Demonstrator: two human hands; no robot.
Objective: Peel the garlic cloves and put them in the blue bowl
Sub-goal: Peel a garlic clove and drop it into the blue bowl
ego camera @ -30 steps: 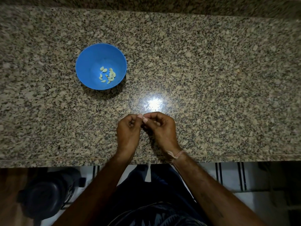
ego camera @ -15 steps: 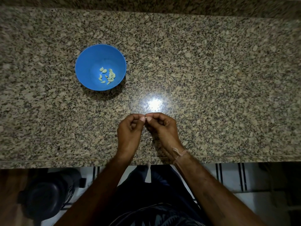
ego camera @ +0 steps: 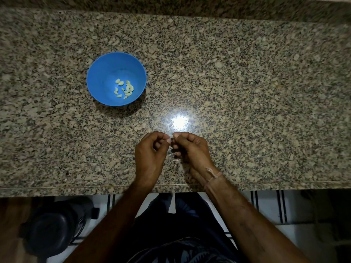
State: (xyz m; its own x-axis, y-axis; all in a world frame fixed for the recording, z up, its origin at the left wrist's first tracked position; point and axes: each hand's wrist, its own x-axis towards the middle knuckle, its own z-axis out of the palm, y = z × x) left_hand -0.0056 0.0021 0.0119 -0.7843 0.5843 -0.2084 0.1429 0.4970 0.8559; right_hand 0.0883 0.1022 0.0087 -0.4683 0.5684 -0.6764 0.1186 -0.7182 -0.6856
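— Near the front edge of the granite counter (ego camera: 247,92): left hand (ego camera: 150,154) and right hand (ego camera: 191,150), backs up, fingertips almost meeting.

— Gripping anything?

— Both curled tight. Thumb and forefinger of the left pressed together at the tips; forefinger of the right hooked over toward them. Between the two sets of tips, a pale bit (ego camera: 172,138), pinched from both sides. Too small to call clove or skin.

— And the blue bowl (ego camera: 102,76)?

— Up and to the left of the hands, well apart from them, upright on the stone. Down at the bottom, a small scatter of peeled garlic cloves (ego camera: 124,89), yellowish, some touching, a few loose beside.

— Anything else on the stone?

— A few pale scraps of skin (ego camera: 175,160), lying under the gap between the hands. Just beyond the fingertips, a bright spot of reflected light (ego camera: 179,121).

— On the wrists?

— Thin thread band (ego camera: 212,176) round the right one, knotted on top.

— Below the counter edge?

— Dark clothing (ego camera: 180,234) in the middle. To the right, white floor with dark stripes (ego camera: 266,205). To the left, a dark rounded object (ego camera: 51,230), too dim to name.
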